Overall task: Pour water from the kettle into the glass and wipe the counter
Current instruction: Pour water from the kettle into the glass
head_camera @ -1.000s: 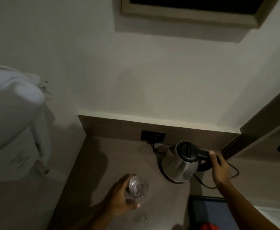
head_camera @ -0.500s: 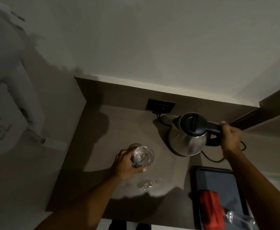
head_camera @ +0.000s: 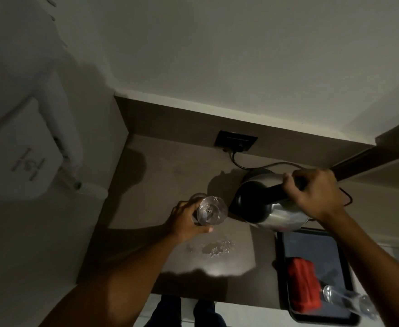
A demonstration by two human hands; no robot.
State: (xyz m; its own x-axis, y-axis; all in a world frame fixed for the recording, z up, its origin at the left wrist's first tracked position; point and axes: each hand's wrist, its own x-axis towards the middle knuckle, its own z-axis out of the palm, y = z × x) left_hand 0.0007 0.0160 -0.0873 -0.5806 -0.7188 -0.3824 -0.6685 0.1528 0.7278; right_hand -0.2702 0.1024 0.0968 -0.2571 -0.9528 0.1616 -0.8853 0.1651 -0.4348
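A clear glass stands on the brown counter, and my left hand is wrapped around its left side. My right hand grips the black handle of the steel kettle. The kettle is lifted off its base and tilted left, its black lid and spout end close to the glass rim. I cannot tell whether water is flowing. A small patch of spilled water glistens on the counter just in front of the glass. A folded red cloth lies on a black tray at the right.
A second glass lies on its side on the tray by the red cloth. A black wall socket with the kettle's cord sits at the back. A white wall-mounted dryer hangs on the left wall. A wooden ledge borders the right.
My right hand has lifted the kettle off its base, carried it left and forward, and tilted it towards the glass. My left hand keeps holding the glass. The camera has tipped downward.
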